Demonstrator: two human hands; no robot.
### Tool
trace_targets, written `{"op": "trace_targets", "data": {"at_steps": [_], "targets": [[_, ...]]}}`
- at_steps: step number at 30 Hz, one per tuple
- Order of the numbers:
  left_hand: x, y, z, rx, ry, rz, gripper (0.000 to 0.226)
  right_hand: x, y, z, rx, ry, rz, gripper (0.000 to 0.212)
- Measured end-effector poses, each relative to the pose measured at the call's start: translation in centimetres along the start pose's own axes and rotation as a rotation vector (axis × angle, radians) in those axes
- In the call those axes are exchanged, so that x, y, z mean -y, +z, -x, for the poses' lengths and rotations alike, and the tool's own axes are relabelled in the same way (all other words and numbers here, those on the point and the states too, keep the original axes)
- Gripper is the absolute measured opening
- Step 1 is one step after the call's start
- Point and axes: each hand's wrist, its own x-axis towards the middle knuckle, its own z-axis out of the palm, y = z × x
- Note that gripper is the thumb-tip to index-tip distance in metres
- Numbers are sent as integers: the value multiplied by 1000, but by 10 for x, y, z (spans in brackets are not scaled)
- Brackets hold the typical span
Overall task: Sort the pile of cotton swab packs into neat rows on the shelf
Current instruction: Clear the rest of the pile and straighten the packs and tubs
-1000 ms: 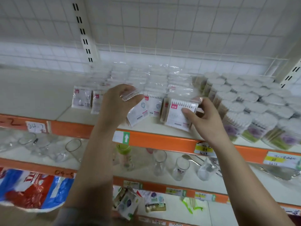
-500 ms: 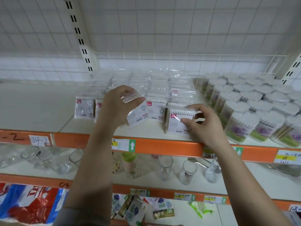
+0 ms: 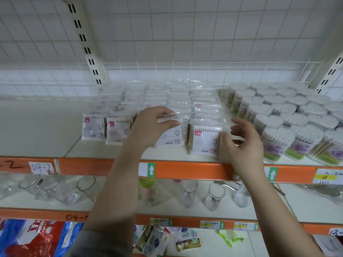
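The left hand (image 3: 154,125) pinches 1 swab pack (image 3: 169,134) by its top seal and should seat it upright beside the near-right pack (image 3: 205,140), which the spread right hand (image 3: 241,143) steadies.

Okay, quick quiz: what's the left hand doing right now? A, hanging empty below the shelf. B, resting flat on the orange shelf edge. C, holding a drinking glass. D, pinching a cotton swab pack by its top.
D: the left hand pinches the top of a cotton swab pack, holding it over the front row on the shelf.
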Motion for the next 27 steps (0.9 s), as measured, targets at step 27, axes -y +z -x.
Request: {"op": "trace_targets", "data": {"at_steps": [27], "targets": [[26, 8, 2, -29, 85, -355, 64, 17, 3, -5, 341, 133, 191, 70]]}}
